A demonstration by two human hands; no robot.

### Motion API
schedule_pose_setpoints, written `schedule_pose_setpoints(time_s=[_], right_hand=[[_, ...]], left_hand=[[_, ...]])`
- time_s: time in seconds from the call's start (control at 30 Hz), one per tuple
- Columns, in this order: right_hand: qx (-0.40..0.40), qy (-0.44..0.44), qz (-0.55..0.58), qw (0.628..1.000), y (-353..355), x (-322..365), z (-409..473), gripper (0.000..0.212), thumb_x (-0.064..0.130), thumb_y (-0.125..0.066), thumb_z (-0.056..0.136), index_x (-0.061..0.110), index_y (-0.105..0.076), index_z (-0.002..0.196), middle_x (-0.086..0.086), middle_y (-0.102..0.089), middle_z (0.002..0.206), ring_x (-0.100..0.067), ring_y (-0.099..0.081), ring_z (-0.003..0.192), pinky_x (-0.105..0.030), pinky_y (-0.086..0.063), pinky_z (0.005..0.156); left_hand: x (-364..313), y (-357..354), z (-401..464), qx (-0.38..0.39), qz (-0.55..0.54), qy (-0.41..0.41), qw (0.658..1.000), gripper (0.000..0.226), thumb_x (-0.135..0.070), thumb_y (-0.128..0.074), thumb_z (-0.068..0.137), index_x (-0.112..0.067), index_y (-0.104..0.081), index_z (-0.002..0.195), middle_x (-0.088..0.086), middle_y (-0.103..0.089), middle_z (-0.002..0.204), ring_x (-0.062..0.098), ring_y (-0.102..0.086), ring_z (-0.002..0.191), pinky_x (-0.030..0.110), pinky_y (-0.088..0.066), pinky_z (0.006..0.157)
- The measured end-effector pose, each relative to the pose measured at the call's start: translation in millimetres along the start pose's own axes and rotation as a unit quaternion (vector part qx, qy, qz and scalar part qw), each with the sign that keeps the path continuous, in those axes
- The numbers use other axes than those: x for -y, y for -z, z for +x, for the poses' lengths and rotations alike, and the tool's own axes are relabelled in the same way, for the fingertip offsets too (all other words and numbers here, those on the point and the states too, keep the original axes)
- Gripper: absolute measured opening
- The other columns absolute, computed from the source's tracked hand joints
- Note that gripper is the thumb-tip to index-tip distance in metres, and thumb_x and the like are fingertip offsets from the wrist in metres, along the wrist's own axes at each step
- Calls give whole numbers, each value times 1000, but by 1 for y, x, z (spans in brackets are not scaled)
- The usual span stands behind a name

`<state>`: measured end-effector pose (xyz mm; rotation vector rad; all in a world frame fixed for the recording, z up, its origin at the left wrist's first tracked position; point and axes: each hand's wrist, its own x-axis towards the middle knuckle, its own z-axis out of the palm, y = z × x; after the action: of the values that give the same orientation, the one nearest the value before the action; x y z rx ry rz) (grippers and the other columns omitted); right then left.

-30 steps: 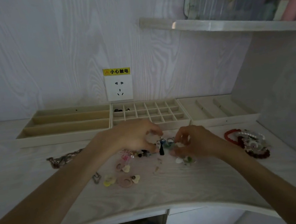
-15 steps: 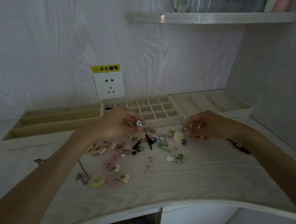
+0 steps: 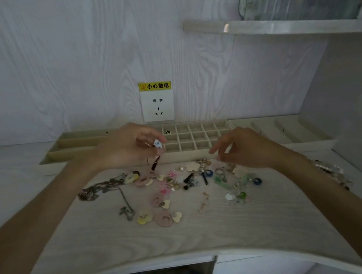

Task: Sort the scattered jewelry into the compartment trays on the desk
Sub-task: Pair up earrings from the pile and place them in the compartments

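Observation:
My left hand [image 3: 130, 145] pinches a drop earring [image 3: 157, 152] with a white top and a dark dangling bar, held just above the front wall of the small-grid tray [image 3: 198, 151]. My right hand [image 3: 243, 147] hovers over the right side of the jewelry pile [image 3: 181, 182], fingers loosely curled, and nothing shows in it. Scattered earrings, rings and a chain necklace [image 3: 99, 189] lie on the desk. One dark piece [image 3: 168, 132] sits in a back grid cell.
A long-slot tray [image 3: 71, 149] stands to the left of the grid tray and a ring-slot tray [image 3: 290, 131] to its right. Bracelets [image 3: 332, 172] lie at the far right behind my right forearm. A wall socket [image 3: 158, 106] and a shelf [image 3: 276, 27] are above.
My left hand has lifted the earring off the pile up to the grid tray's front wall. My right hand has let go of the pile and risen a little.

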<state>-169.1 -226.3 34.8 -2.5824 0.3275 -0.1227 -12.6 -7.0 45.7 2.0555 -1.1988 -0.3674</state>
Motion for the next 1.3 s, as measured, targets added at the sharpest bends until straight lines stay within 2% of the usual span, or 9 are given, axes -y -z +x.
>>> schedule_pose_setpoints(time_s=[0.2, 0.47, 0.6, 0.7, 0.83, 0.97, 1.07, 1.2, 1.3], right_hand=[[41, 6, -46, 998, -32, 20, 26, 33, 30, -74, 78, 20, -70, 109, 5, -69, 102, -7, -61, 86, -24, -50, 78], [30, 15, -107, 994, -28, 14, 26, 14, 26, -64, 87, 21, -75, 94, 6, -70, 92, -7, -60, 77, -26, -50, 72], [34, 27, -66, 997, -20, 17, 25, 15, 30, -68, 84, 25, -73, 97, 11, -65, 86, 4, -54, 68, -19, -46, 69], [60, 25, -67, 996, -22, 19, 25, 27, 38, -70, 80, 25, -71, 104, 9, -67, 96, -2, -59, 79, -22, -49, 75], [83, 24, -109, 990, -36, 18, 27, 37, 37, -75, 76, 20, -71, 108, 5, -69, 103, -11, -62, 91, -28, -51, 80], [45, 1, -38, 998, -26, 14, 21, 23, 27, -82, 69, 20, -74, 89, 8, -67, 85, 1, -56, 67, -14, -46, 62], [10, -24, 35, 999, -10, 8, 18, 14, 20, -82, 69, 18, -72, 79, 8, -68, 76, 1, -60, 66, -15, -49, 66], [-16, -58, 152, 987, 20, -3, 12, 18, 16, -77, 75, 16, -74, 93, 5, -72, 83, -2, -65, 70, -10, -49, 58], [-42, -67, 197, 977, 39, -12, 4, 18, 10, -71, 80, 12, -72, 98, 7, -72, 80, 3, -65, 65, -9, -48, 53]], left_hand=[[-5, 11, -3, -12, -39, -28, 999, 20, -16, -74, 78, -27, -71, 95, -10, -73, 89, 3, -69, 82, 14, -52, 78], [8, 7, -10, 31, 16, 0, 999, 19, -16, -72, 82, -28, -70, 97, -13, -71, 97, -1, -67, 86, 16, -52, 83], [18, -3, -13, 60, 29, 19, 998, 20, -17, -73, 81, -31, -70, 95, -12, -72, 95, 4, -69, 85, 26, -54, 86], [22, -8, -17, 86, 37, 25, 995, 20, -13, -71, 82, -26, -71, 98, -4, -74, 91, 12, -70, 84, 32, -55, 84], [20, -8, -21, 110, 43, 19, 993, 23, -9, -68, 83, -27, -72, 97, -10, -72, 99, -2, -66, 88, 9, -47, 75], [15, -6, -18, 96, 37, 7, 995, 19, -15, -69, 84, -31, -71, 95, -23, -67, 97, -9, -61, 95, 8, -46, 77], [6, -12, -9, 102, 52, 3, 993, 19, -18, -68, 85, -33, -69, 98, -25, -64, 100, -11, -58, 96, 5, -44, 73], [3, -30, 9, 122, 105, 14, 987, 26, -19, -63, 88, -31, -66, 111, -15, -65, 114, -3, -59, 97, 20, -47, 85], [6, -42, 19, 124, 175, 23, 977, 35, -23, -59, 92, -26, -58, 127, -9, -61, 123, 1, -56, 98, 18, -41, 84]])
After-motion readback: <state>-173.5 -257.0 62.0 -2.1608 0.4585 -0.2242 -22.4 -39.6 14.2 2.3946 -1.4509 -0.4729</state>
